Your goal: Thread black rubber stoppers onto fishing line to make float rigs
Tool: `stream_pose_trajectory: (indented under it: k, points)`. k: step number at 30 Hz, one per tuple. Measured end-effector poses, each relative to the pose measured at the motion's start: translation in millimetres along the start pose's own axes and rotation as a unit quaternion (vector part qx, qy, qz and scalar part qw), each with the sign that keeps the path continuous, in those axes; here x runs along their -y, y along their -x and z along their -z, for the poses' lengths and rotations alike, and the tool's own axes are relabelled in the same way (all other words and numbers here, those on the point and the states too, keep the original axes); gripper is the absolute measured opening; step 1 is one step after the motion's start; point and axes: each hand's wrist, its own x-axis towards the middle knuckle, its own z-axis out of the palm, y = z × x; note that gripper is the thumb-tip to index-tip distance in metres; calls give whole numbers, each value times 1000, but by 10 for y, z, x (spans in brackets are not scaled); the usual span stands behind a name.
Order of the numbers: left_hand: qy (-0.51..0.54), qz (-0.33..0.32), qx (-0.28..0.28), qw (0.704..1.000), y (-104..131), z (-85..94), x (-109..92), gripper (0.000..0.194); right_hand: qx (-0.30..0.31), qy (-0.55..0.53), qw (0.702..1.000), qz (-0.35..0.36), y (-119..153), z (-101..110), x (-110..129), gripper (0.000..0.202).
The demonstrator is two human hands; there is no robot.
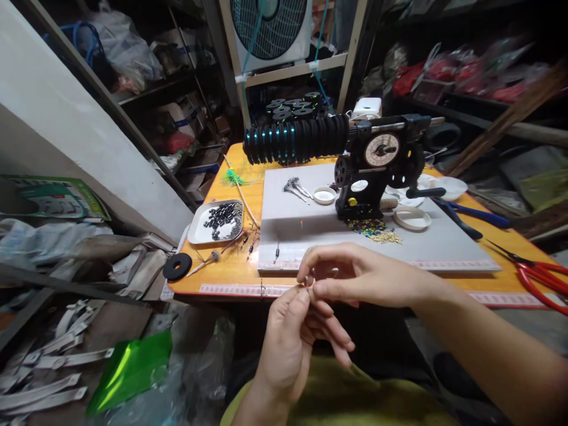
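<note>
My left hand (288, 337) is in front of the table's near edge, its thumb and index finger pinched together. From the right, my right hand (350, 273) meets it, with thumb and fingers closing at the same spot. A tiny metallic-looking piece (306, 280) shows between the fingertips, too small to name. On the grey board (306, 236) just beyond lies a small black cylindrical part on a thin wire (277, 253). Farther back are a pile of coloured beads (368, 226) and a pile of pale gold beads (386, 236).
A black hand-cranked winder (366, 165) stands on the board. To the left are a white tray of black parts (193, 234) and a black ring (177, 267). Red-handled scissors (539, 281) and blue-handled pliers (479, 216) lie right. A fan (268, 29) stands behind.
</note>
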Motion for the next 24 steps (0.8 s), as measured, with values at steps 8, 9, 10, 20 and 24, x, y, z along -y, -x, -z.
stream_pose_trajectory:
  k: [8,9,10,20,24]
  points:
    - [-79,8,-20,997,65,21,38,32,-31,2,999,21,51,-112,-150,29]
    - [-91,3,-21,996,85,35,34,31,-41,5,999,24,61,-119,-159,29]
    - [-105,-2,-25,994,107,50,30,31,-51,6,998,27,73,-127,-167,29]
    - [-321,-83,-63,941,256,54,28,28,-73,-117,989,46,71,-226,-313,26]
    - [-336,-128,-43,932,264,54,47,31,-68,-201,976,49,27,-292,-393,28]
